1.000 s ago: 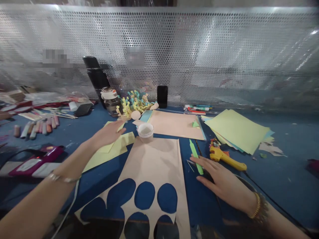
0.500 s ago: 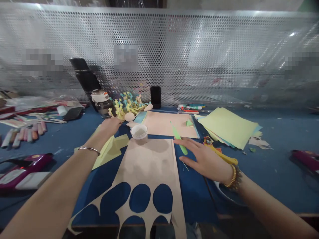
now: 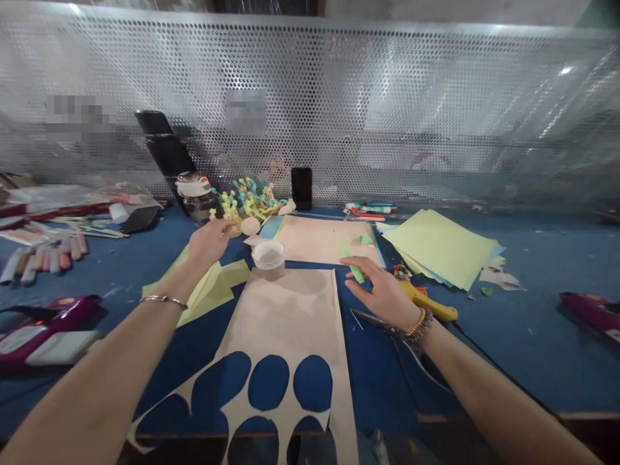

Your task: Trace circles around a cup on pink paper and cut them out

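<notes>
My right hand point(image 3: 380, 290) is raised above the blue mat and pinches a narrow green paper strip point(image 3: 351, 261) between its fingers. Just under that wrist lie open metal scissors point(image 3: 382, 326). A yellow glue gun point(image 3: 426, 300) sits to the right of my fingers. My left hand point(image 3: 209, 242) hovers open over folded yellow paper point(image 3: 206, 287), its fingertips near a pale egg-shaped object point(image 3: 250, 226). Between my hands stands a small white paper cup point(image 3: 268, 257), at the top edge of a tan paper sheet with oval cut-outs point(image 3: 285, 316).
A second tan sheet point(image 3: 320, 239) and a stack of pale green paper point(image 3: 438, 248) lie ahead on the blue mat. Farther back are a jar point(image 3: 196, 197), a yellow-teal paper sculpture point(image 3: 247, 201), a phone point(image 3: 301, 188) and a perforated metal screen point(image 3: 310, 103). Pastels point(image 3: 43, 258) lie left.
My right hand has risen and drawn left with the green strip, uncovering the scissors. My left hand has pulled back slightly from the far edge of the yellow paper.
</notes>
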Demonstrator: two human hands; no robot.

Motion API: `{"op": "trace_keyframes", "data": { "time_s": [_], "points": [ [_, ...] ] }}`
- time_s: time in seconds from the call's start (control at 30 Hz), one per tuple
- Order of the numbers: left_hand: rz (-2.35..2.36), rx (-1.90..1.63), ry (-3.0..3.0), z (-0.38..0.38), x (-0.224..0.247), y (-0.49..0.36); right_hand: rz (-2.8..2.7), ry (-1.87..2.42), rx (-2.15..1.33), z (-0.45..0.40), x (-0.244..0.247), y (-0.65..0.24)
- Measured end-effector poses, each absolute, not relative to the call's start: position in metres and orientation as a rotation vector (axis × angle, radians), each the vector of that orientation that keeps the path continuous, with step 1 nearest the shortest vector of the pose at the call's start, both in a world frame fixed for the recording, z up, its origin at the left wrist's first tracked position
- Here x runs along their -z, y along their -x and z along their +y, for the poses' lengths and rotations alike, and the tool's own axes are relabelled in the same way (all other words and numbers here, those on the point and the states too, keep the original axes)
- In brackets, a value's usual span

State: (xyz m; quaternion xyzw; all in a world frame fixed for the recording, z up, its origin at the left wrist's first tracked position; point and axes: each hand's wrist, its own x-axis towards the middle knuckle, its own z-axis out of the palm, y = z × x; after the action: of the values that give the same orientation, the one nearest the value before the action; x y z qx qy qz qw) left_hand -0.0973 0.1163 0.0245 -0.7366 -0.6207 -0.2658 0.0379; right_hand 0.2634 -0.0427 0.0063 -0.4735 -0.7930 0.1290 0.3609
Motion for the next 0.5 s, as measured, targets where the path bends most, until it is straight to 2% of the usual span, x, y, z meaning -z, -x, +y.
{"op": "trace_keyframes", "data": {
  "time_s": [0.03,0.17,0.23,0.37,0.5],
  "points": [
    [-1.888,0.912,2.219,0.111,-0.028,0.091,-2.029,1.205,-0.314,-0.044,-0.007,-0.263],
    [-1.644,1.806,2.283,0.072,-0.044,0.053,-1.947,1.087,-0.227,-0.051,-0.014,-0.26],
    [-1.515,2.0,2.385,0.046,-0.048,0.032,-1.909,1.032,-0.18,-0.056,-0.016,-0.258],
    [-1.422,2.032,2.585,0.003,-0.043,0.0,-1.874,0.894,-0.159,-0.065,-0.018,-0.257],
    [-1.326,1.886,2.754,-0.015,-0.03,-0.013,-1.888,0.789,-0.345,-0.072,-0.015,-0.255]
  ]
}}
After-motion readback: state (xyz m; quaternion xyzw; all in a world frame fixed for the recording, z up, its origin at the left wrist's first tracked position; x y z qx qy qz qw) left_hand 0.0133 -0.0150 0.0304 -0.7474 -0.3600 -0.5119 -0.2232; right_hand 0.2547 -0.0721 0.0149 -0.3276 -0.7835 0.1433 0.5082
